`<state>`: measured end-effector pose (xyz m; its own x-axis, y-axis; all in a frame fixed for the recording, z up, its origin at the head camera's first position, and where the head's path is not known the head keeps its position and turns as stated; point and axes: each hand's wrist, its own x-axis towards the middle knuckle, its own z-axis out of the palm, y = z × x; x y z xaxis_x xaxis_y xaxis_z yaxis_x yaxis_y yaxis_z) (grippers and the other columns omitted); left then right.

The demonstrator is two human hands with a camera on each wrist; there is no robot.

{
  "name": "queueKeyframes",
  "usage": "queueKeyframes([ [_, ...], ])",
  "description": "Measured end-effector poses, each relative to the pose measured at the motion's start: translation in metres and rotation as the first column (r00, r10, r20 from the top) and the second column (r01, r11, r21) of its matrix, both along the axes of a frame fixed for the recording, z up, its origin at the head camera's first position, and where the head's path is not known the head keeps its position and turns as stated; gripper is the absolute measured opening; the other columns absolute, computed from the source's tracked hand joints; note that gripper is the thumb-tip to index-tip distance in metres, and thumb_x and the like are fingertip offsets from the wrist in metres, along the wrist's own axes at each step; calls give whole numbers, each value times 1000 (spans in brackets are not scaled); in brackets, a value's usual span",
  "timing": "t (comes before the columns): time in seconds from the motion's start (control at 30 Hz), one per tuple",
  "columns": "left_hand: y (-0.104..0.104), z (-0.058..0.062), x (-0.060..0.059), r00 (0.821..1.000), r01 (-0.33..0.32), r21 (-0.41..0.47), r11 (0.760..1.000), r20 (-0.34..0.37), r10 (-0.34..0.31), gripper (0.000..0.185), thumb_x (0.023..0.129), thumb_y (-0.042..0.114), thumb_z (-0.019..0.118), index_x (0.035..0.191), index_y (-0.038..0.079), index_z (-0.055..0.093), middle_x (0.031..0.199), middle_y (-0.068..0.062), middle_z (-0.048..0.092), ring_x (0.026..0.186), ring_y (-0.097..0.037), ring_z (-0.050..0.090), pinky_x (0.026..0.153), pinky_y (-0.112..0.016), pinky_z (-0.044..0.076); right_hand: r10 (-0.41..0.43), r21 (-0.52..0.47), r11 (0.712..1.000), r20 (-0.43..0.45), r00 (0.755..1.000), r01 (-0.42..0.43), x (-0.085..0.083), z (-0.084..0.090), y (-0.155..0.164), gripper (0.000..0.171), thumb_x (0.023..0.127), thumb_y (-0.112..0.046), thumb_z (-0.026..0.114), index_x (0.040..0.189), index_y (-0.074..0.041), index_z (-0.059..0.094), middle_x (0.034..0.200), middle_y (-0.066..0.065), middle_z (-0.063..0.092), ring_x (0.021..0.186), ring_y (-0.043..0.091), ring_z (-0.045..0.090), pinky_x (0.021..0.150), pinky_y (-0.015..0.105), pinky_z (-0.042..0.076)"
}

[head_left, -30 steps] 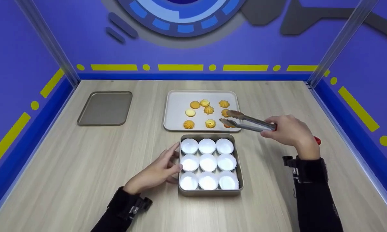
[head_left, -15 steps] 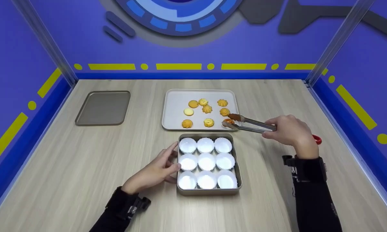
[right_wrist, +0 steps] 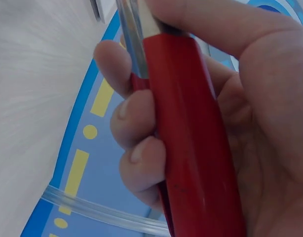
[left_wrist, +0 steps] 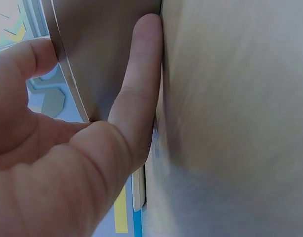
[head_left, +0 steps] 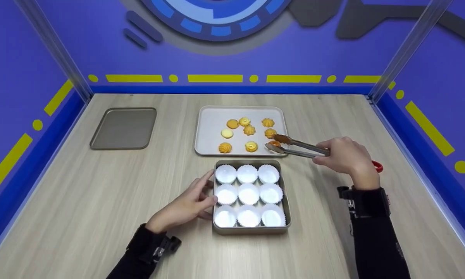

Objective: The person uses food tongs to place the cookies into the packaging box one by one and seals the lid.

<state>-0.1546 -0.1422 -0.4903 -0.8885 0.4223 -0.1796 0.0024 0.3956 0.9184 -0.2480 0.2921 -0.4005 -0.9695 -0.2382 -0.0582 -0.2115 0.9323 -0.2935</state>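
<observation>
My right hand (head_left: 345,155) grips tongs (head_left: 304,146); in the right wrist view the fingers curl round their red handle (right_wrist: 191,133). The tong tips stand apart over the tray's right front corner, around a cookie with a reddish-orange centre (head_left: 275,143). The tips partly cover it; whether they touch it I cannot tell. Just behind lies a swirled cookie (head_left: 270,133). Against the left wall of a metal tin (head_left: 252,231) rests my left hand (head_left: 188,203), thumb at the rim, one finger straight along the side in the left wrist view. Several white paper cups (head_left: 248,193) fill the tin.
Several more cookies lie on the pale tray (head_left: 210,116), directly behind the tin; among them are a pale round one (head_left: 227,133) and a ring-shaped one (head_left: 251,146). A flat brown-grey lid or tray (head_left: 124,128) lies at the back left. Blue walls border the wooden table (head_left: 159,162).
The tong tips have shifted slightly and now stand around the reddish-orange-centred cookie instead of in front of it. My left hand keeps its place on the tin. The camera view has shifted a little.
</observation>
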Motion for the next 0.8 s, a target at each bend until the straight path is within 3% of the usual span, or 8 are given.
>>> queueKeyframes([
  [0.37,0,0,0,1000,4,-15,1000,-20,-5,86,106,29,65,173,20,11,151,-17,41,110,-25,56,89,-36,59,1,5,1000,-9,1000,-1,0,1,3,28,92,-30,80,117,-18,82,75,-1,61,69,22,52,58,34,34],
  [0.6,-1,-2,0,996,1,148,989,92,-15,87,106,19,63,173,21,8,153,-20,33,110,-28,57,82,-43,68,7,10,1000,-26,1000,-7,1,0,1,34,91,-31,81,122,-17,82,79,-1,64,70,21,52,57,34,35],
  [0.8,0,-2,1,997,0,141,990,74,-10,86,106,18,64,173,19,9,151,-21,34,108,-26,57,80,-42,69,-1,14,1000,-26,1000,1,1,1,-2,36,90,-32,81,123,-17,81,85,1,69,74,23,56,58,34,39],
])
